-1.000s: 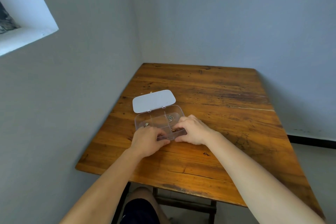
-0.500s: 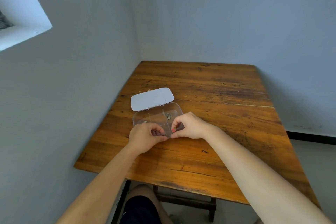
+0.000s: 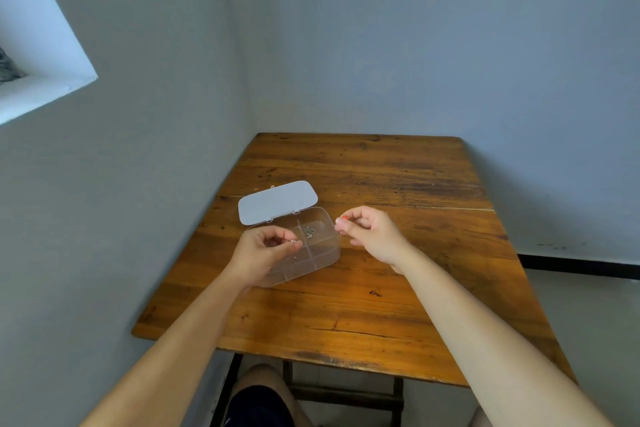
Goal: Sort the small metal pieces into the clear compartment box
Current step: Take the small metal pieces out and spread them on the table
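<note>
Over the worn brown wooden counter [image 3: 381,288], left hand [image 3: 263,253] pinches a tiny metal piece above the clear plastic compartment box [image 3: 322,258], right hand [image 3: 370,232] pinches something tiny and orange-red beside it; one far cell holds a small metal cluster [image 3: 309,231], sorting apparently unfinished.

We see a worn wooden surface [image 3: 398,288] with dark grain streaks, pushed into a corner. Directly on it lies a clear compartment box [image 3: 313,258], partly beneath our left hand [image 3: 263,253] and just left of our right hand [image 3: 372,236]. Its pale lid [image 3: 277,201] lies open flat on the surface beyond both hands.
</note>
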Motion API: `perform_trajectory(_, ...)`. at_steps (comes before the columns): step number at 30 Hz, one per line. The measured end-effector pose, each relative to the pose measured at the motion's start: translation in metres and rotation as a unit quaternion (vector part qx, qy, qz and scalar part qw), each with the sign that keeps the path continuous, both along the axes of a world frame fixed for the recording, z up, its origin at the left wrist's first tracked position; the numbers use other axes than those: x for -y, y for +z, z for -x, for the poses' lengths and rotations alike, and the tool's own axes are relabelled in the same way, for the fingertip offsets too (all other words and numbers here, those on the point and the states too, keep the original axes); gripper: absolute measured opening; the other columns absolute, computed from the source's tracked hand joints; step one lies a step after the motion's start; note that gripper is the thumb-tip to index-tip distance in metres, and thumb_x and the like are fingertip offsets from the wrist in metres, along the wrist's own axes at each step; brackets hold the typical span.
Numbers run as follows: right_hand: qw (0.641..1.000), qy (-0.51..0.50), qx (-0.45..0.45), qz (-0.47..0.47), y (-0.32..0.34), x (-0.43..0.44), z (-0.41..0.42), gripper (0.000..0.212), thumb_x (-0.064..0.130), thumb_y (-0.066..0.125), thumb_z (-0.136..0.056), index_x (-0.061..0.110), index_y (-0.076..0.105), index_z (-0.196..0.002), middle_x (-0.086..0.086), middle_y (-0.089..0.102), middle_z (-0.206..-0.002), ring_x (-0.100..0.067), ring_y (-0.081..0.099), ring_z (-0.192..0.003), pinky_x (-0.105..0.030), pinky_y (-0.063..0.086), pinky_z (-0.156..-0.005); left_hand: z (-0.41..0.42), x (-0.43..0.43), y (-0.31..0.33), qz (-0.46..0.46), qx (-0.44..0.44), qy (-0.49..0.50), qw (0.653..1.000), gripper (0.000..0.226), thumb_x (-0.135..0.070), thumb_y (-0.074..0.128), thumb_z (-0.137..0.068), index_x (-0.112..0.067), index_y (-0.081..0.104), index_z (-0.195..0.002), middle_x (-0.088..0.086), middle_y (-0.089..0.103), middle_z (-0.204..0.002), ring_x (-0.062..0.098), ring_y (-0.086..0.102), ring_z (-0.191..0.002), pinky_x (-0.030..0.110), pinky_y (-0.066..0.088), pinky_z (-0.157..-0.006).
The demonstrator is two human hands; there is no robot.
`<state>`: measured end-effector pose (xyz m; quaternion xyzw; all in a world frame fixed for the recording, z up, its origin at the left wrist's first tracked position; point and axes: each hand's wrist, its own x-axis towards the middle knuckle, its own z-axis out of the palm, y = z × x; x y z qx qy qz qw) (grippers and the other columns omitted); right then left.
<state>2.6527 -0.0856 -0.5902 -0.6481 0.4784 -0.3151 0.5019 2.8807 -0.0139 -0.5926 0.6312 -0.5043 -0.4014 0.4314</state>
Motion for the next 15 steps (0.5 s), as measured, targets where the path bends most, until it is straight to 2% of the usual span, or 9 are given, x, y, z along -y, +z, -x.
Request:
perform_trajectory(3, 0.996, -0.062, 0.069, 0.009, 0.018, -0.003, 0.017, 0.020, 0.030, 0.065, -0.094, 0.016, 0.065, -0.109, 0.001, 0.075, -0.102, -0.009, 0.073, -0.094, -0.034, 0.060, -0.086, 0.012, 0.002, 0.009, 0.026, -0.042, -0.004, 0.999, 0.007, -0.018, 0.082, -0.078, -0.016, 0.077, -0.084, 0.004, 0.076, -0.090, 0.016, 0.070, -0.083, 0.022, 0.055, -0.067)
perform_trajectory(6, 0.988, -0.110, 0.102, 0.031, 0.034, -0.008, 0.036, 0.025, 0.031, 0.064, -0.095, 0.014, 0.063, -0.114, -0.002, 0.074, -0.102, -0.012, 0.074, -0.091, -0.032, 0.061, -0.083, 0.033, 0.004, 0.019, 0.061, -0.057, -0.013, 0.996, 0.004, -0.019, 0.079, -0.082, -0.017, 0.077, -0.085, 0.007, 0.075, -0.087, 0.022, 0.071, -0.083, 0.034, 0.059, -0.074)
perform_trajectory(11, 0.982, -0.152, 0.098, 0.048, 0.046, -0.026, 0.074, 0.029, 0.033, 0.063, -0.095, 0.013, 0.063, -0.116, -0.004, 0.075, -0.100, -0.014, 0.075, -0.088, -0.031, 0.061, -0.079, 0.081, 0.005, 0.034, 0.113, -0.064, -0.056, 0.990, 0.012, -0.016, 0.074, -0.086, -0.006, 0.074, -0.091, 0.012, 0.074, -0.083, 0.019, 0.070, -0.076, 0.031, 0.060, -0.072)
perform_trajectory(15, 0.978, -0.188, 0.079, 0.046, 0.038, -0.048, 0.108, 0.026, 0.033, 0.063, -0.096, 0.015, 0.063, -0.114, -0.003, 0.075, -0.099, -0.013, 0.075, -0.086, -0.028, 0.061, -0.077, 0.122, 0.004, 0.030, 0.121, -0.073, -0.089, 0.986, 0.009, -0.015, 0.073, -0.087, -0.006, 0.072, -0.090, 0.014, 0.074, -0.082, 0.020, 0.071, -0.076, 0.033, 0.062, -0.071)
